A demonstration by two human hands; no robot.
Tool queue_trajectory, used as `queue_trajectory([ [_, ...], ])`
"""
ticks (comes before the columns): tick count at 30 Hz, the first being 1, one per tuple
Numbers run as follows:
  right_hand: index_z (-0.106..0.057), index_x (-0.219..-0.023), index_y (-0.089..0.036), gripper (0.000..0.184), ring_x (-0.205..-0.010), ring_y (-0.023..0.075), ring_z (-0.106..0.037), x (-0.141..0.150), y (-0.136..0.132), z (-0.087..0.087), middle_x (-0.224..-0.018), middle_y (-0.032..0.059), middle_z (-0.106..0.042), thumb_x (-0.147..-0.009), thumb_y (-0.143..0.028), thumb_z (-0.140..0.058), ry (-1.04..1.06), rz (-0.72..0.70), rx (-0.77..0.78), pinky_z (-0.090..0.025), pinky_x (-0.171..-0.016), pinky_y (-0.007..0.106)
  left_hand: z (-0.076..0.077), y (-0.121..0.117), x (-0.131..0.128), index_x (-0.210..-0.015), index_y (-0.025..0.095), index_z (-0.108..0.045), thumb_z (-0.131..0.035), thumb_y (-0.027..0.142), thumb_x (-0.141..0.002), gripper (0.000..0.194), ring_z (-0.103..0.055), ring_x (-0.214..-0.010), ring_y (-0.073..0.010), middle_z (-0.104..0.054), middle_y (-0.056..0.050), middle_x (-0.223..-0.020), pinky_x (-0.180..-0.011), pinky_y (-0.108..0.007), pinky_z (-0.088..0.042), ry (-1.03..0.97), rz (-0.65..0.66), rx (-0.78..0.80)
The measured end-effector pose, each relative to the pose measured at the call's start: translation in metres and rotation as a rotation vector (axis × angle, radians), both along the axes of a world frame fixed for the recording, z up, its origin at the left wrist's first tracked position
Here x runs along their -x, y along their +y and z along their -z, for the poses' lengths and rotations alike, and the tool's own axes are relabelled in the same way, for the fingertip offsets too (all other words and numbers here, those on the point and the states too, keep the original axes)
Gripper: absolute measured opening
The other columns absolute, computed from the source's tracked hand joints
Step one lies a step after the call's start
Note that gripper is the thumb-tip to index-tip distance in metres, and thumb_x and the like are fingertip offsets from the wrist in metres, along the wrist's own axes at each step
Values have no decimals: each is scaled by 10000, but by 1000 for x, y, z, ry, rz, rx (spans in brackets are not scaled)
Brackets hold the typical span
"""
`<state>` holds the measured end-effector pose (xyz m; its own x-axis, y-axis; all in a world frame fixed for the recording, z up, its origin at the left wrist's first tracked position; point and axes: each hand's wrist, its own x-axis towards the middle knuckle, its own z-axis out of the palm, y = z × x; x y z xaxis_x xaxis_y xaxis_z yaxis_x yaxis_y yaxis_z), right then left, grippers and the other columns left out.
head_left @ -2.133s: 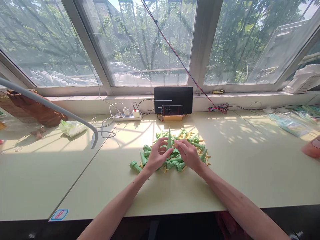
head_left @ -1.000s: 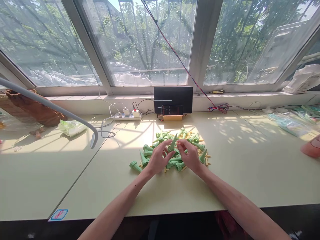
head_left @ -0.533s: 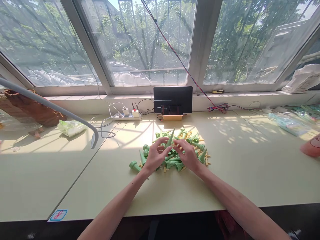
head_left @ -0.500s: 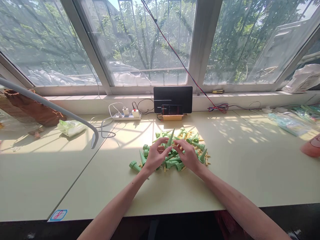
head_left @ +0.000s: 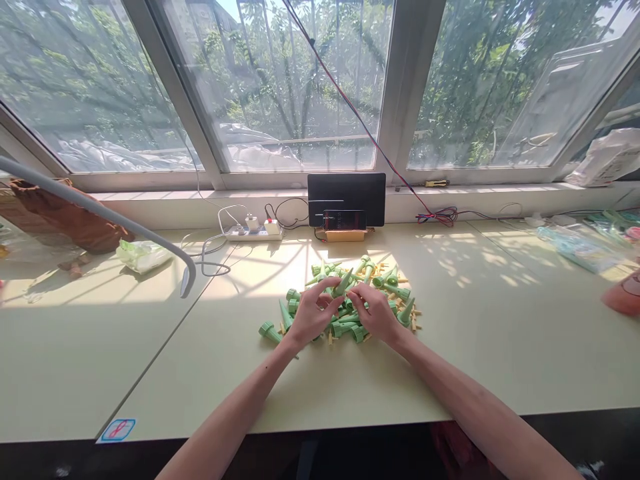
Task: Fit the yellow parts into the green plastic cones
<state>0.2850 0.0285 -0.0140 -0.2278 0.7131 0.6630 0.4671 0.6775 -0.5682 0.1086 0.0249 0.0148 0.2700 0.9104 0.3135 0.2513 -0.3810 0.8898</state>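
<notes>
My left hand (head_left: pixel 311 315) grips a green plastic watering spike (head_left: pixel 343 283) between thumb and fingers, its pointed end tilted up and to the right. Close by on the right, my right hand (head_left: pixel 378 312) has its thumb and fingertips pinched together beside the spike. The small yellow plastic peg in that pinch is almost hidden by the fingers. Under and around both hands lies a pile of green spikes (head_left: pixel 344 328), some with ribbed caps. Several yellow pegs (head_left: pixel 416 313) are scattered among them. One capped spike (head_left: pixel 270 331) lies at the pile's left edge.
Behind the pile, a phone (head_left: pixel 345 219) leans in front of a dark tablet (head_left: pixel 325 190). A power strip (head_left: pixel 254 231) with cables stands left of them. A grey curved arm (head_left: pixel 125 223) reaches in from the left. Plastic bags (head_left: pixel 575 247) lie at the right.
The spike in my left hand has tilted from nearly upright toward the right, gone back up, and tilted again. My right hand has stayed beside it, its yellow peg now mostly out of sight.
</notes>
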Motion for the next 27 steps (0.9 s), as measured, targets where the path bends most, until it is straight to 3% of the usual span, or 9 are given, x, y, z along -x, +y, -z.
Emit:
queue_trajectory([
  [6, -613, -916, -191, 202, -695, 151, -589, 0, 1, 2, -818, 41, -647, -999, -283, -453, 62, 31, 5, -487, -639, 270, -2, -2, -4, -1168, 209, -603, -644, 414, -838, 391, -634, -577, -115, -647, -86, -1087, -486, -242, -530, -28, -31, 37],
  [12, -589, -1117, -202, 181, -749, 162, -645, 1, 0, 2, -965, 64, -669, -952, -264, -551, 107, -3, 6, -544, -608, 274, -3, -1, -5, -1142, 184, -608, -650, 456, -833, 413, -620, -613, -113, -623, -87, -1062, -435, -205, -488, -94, -64, 118],
  [16, -581, -1111, -209, 173, -771, 166, -650, 1, 1, 3, -996, 70, -659, -946, -257, -562, 89, -47, 7, -547, -592, 275, -3, 0, -3, -1154, 173, -594, -647, 475, -836, 442, -591, -568, -100, -622, -67, -982, -402, -196, -457, -146, -79, 170],
  [27, -627, -1054, -219, 129, -753, 156, -625, 1, 1, 0, -977, 66, -645, -961, -234, -538, 76, -5, -60, -543, -622, 274, -3, 0, -4, -1160, 161, -595, -598, 457, -881, 407, -580, -542, -92, -606, -56, -947, -405, -208, -454, -211, -12, 183],
])
